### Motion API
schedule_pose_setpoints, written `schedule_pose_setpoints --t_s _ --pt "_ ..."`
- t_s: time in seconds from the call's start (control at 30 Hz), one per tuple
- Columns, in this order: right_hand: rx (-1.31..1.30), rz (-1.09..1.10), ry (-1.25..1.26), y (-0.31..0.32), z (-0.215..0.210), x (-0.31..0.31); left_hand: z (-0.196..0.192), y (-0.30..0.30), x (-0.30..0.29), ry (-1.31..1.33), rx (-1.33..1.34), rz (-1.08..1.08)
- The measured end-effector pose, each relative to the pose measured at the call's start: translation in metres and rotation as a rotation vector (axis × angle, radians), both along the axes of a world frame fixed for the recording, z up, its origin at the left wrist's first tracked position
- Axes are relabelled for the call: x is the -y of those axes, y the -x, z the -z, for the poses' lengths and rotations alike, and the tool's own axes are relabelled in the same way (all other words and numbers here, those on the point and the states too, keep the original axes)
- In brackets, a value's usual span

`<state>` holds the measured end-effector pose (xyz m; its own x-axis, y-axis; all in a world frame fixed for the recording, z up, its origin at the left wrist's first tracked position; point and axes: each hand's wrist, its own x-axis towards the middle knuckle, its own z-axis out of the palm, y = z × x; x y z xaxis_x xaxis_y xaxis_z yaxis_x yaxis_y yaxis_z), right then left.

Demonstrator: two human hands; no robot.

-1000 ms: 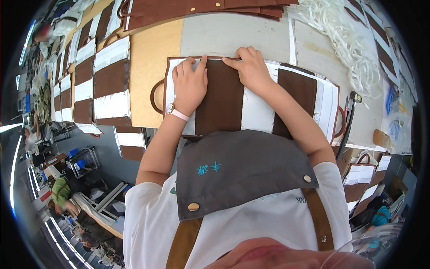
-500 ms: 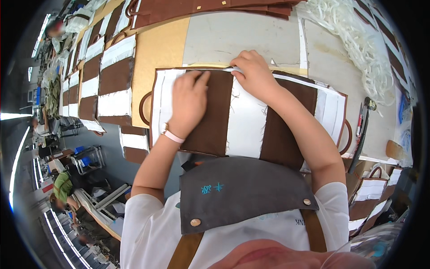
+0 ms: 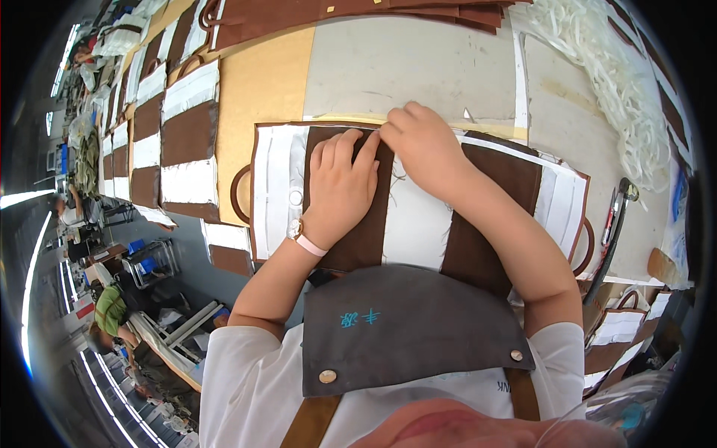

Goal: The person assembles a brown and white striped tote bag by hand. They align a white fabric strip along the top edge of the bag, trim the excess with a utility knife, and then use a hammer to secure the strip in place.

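A brown fabric bag piece (image 3: 489, 254) with white bands and a brown loop handle (image 3: 239, 194) at each side lies across the table in front of me. White tape (image 3: 515, 149) runs along its far edge. My right hand (image 3: 426, 153) is closed at that edge near the middle, its fingertips pinching the edge. My left hand (image 3: 340, 179) lies on the brown panel just left of it, fingers stretched toward the far edge and apart. The forefinger nearly meets the right fingertips. What lies under the right hand's fingers is hidden.
Similar brown-and-white pieces (image 3: 187, 127) lie in rows at the left. Stacked brown pieces (image 3: 358, 19) lie at the far edge. At the right are a heap of white strips (image 3: 627, 97) and black-handled scissors (image 3: 614, 231). A co-worker in green (image 3: 110, 310) is at far left.
My left hand has moved right along the far edge, closer to my right hand, and its fingers now rest flatter on the panel. The right hand keeps its pinch, slightly nearer me.
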<state>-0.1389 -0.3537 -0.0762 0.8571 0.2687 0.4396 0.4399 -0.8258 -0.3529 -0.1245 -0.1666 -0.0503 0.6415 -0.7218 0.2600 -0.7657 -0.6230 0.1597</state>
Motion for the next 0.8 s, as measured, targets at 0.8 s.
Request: schedule_pose_setpoints --t_s 0.8 --pt "0.022 0.044 -0.141 0.007 0.002 0.001 0.007 0.008 0.019 0.174 -0.050 0.001"
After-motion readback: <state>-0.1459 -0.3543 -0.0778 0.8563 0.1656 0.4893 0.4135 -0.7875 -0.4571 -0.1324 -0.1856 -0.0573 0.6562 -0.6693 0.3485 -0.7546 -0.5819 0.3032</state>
